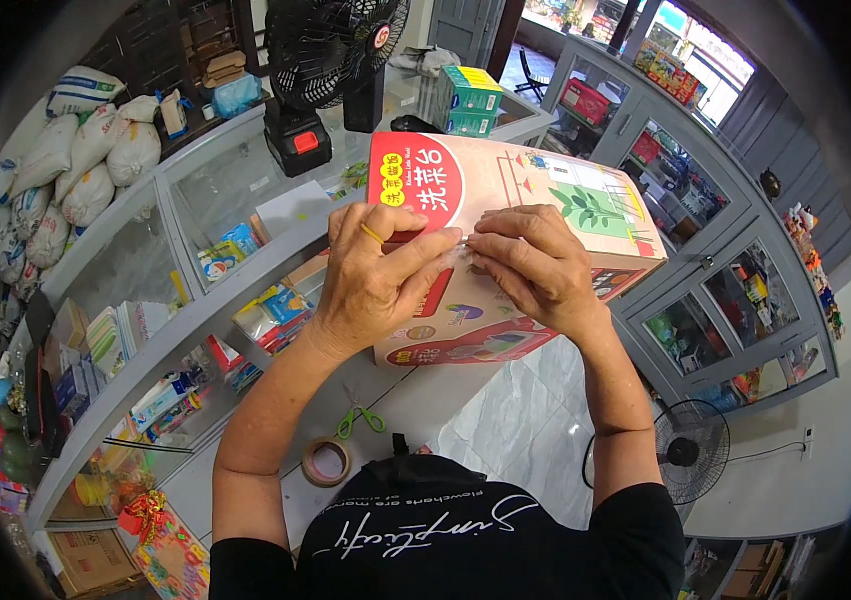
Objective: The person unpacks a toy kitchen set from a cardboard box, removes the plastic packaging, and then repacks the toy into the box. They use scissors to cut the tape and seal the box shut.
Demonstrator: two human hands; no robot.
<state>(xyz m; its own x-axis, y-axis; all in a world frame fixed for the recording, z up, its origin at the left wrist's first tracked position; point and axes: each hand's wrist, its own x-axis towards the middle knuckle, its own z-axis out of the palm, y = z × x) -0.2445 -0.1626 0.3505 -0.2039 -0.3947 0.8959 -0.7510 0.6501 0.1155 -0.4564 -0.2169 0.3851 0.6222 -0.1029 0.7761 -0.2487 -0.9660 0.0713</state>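
Observation:
A large pink and red cardboard toy box stands in front of me, its printed side and top edge in view. Over that edge my left hand and my right hand meet, thumbs and forefingers nearly touching. Between the fingertips is a small, clear or whitish bit of material, perhaps plastic or tape; both hands pinch it. Green-handled scissors lie on the floor below the box, beside a roll of brown tape.
Curving along the left is a glass display counter with goods inside. On it stand a black fan and green boxes. A grey glass-door cabinet is at right, with a floor fan below it.

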